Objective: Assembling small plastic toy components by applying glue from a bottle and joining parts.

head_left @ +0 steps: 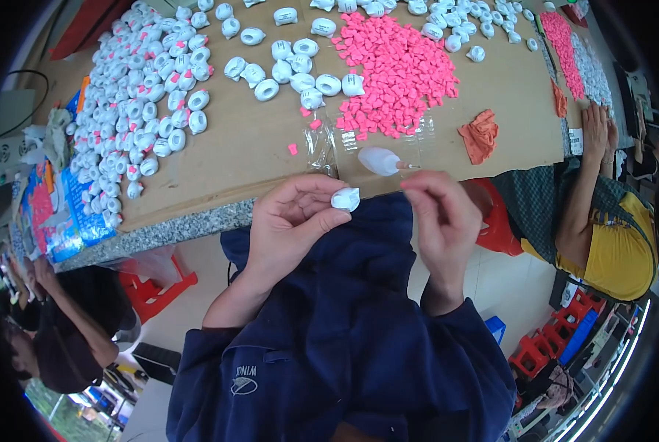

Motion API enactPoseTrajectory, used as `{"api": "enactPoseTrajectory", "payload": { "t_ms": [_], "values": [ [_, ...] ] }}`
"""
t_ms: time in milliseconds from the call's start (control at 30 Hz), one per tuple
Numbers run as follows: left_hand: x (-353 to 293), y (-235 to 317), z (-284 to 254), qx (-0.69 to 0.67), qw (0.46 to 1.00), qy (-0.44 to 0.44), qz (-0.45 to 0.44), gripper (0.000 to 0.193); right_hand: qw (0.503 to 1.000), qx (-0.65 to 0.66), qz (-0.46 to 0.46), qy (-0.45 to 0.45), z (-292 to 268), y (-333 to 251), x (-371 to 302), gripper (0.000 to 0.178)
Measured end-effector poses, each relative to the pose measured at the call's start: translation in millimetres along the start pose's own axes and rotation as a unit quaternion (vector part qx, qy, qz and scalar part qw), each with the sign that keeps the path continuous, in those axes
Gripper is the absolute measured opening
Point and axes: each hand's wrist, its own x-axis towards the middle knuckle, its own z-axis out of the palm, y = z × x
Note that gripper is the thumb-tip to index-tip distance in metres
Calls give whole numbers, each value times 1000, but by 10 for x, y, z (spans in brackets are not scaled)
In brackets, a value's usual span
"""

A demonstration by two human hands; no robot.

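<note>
L hand (293, 221) pinching wht pc (346, 198), corner up-R, long axis unclr, R hand (446, 217) grip unclr

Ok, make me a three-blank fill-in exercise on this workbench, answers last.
1. The left hand holds a small eared piece coloured ____.
2. The heap of tiny pieces beyond the squeeze bottle is ____.
3. The crumpled orange rag lies to the bottle's ____.

Answers: white; pink; right.

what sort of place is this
Probably a workshop for assembling small parts by hand: there is a large pile of white parts, a heap of loose pink pieces, and a person in yellow beside similar heaps.
</note>
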Motion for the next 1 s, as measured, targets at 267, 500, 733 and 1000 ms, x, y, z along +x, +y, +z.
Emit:
{"api": "enactPoseTrajectory", "payload": {
  "t_ms": [267,500,733,1000],
  "values": [
    [-44,-29,114,152,986,23,58,27,992,-46,-113,-29,172,-73,-105,13],
    [-54,-38,45,244,965,-12,98,23,993,51,75,-82,115,-101,-126,18],
    [-34,-33,12,196,976,-27,88,23,977,131,72,-150,80,39,-53,16],
    [-23,-52,13,223,966,-22,130,21,988,119,-46,-82,216,116,-124,13]
  ]
}}
